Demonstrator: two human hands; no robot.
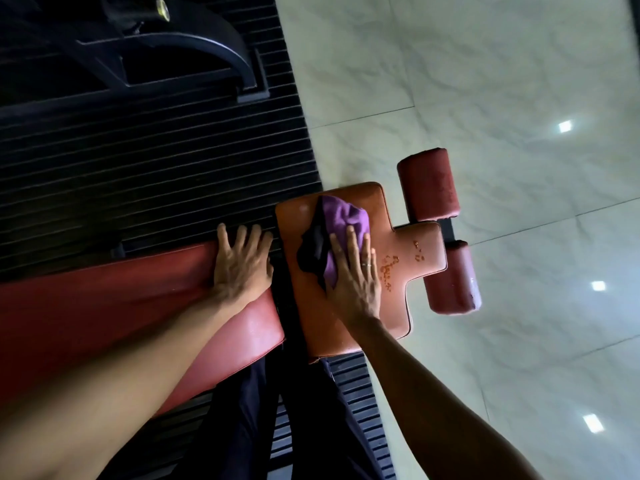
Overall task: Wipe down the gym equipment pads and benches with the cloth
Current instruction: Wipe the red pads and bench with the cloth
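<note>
A purple and black cloth (341, 223) lies bunched on the orange-brown seat pad (398, 299) of a bench. My right hand (353, 271) presses flat on the cloth with straight fingers. My left hand (240, 263) rests open on the end of the long red back pad (104, 313), fingers spread over its far edge. Two dark red roller pads (429, 185) (453, 278) stick out beyond the seat pad. The seat pad has worn, cracked spots (391, 268) near its narrow end.
A black ribbed rubber mat (156, 174) covers the floor to the left. A dark metal machine frame (194, 46) stands on it at the top left. Glossy pale tile floor (519, 98) spreads to the right. Dark trouser legs (259, 410) show below the bench.
</note>
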